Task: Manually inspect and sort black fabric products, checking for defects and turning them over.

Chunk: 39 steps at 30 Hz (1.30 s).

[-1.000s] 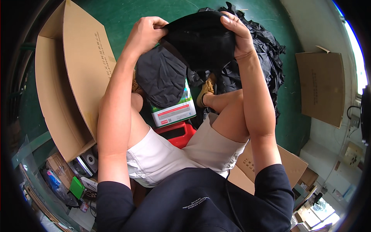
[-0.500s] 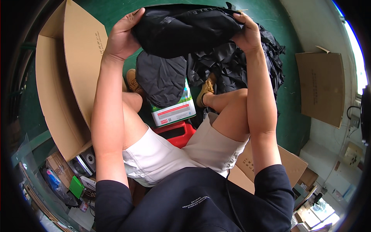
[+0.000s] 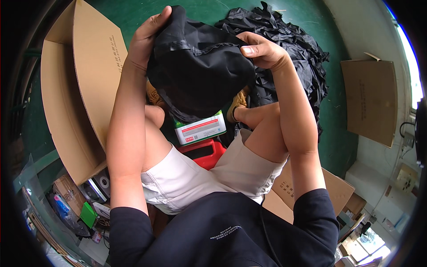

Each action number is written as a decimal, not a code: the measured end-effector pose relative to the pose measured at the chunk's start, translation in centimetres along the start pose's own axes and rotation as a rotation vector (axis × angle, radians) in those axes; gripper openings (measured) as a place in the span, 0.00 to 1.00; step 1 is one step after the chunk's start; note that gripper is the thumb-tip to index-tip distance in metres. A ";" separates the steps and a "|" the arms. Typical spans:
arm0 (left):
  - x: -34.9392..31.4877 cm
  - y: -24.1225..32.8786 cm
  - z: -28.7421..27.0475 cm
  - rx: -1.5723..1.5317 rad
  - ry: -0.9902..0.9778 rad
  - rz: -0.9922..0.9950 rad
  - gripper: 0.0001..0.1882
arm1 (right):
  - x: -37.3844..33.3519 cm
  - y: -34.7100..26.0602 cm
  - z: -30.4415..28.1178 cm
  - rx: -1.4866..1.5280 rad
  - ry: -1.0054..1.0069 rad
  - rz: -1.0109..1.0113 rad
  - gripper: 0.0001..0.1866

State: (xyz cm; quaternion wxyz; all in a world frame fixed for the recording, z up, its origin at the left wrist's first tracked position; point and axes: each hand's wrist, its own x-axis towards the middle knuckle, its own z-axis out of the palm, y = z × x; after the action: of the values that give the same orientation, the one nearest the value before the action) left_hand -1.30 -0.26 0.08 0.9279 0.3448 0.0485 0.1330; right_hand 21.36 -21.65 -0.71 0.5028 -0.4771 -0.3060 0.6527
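A piece of black fabric with a gathered seam, like a cloth cover (image 3: 200, 62), hangs between my hands above a box. My left hand (image 3: 149, 38) grips its upper left edge, thumb on top. At its right edge my right hand (image 3: 262, 51) pinches the cloth between thumb and fingers. Below, a white and green box (image 3: 201, 130) stands between my feet, its top mostly hidden by the black cloth. Just right of my right hand spreads a large heap of black fabric (image 3: 298, 58) on the floor.
A tall open cardboard box (image 3: 95, 58) stands close on my left. The red plastic container (image 3: 207, 153) sits between my thighs. Another open carton (image 3: 329, 187) is by my right hip, and a flattened carton (image 3: 369, 102) leans on the right wall. Assorted items (image 3: 86, 213) lie at lower left.
The held black fabric has come lower and nearer, from stretched wide to hanging loosely. My right hand has moved left and down, closer to my left, uncovering more of the heap.
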 end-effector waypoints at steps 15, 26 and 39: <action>1.1 -1.6 -0.5 0.183 0.025 -0.198 0.15 | -0.6 -3.7 3.7 0.760 -0.055 -0.419 0.24; 1.6 -0.9 -0.1 0.002 0.336 -0.021 0.11 | -0.5 -4.0 -0.4 0.856 -0.039 -0.398 0.27; 1.8 -1.3 -0.3 0.007 0.170 0.186 0.20 | 0.0 -2.1 -5.3 0.776 0.073 -0.610 0.17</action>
State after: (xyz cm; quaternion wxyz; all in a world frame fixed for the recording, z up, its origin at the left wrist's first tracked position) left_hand 0.66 -0.53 -0.99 0.9029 0.3387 0.0952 0.2471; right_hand 27.05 -21.46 -0.78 0.8218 -0.1658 -0.1486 0.5244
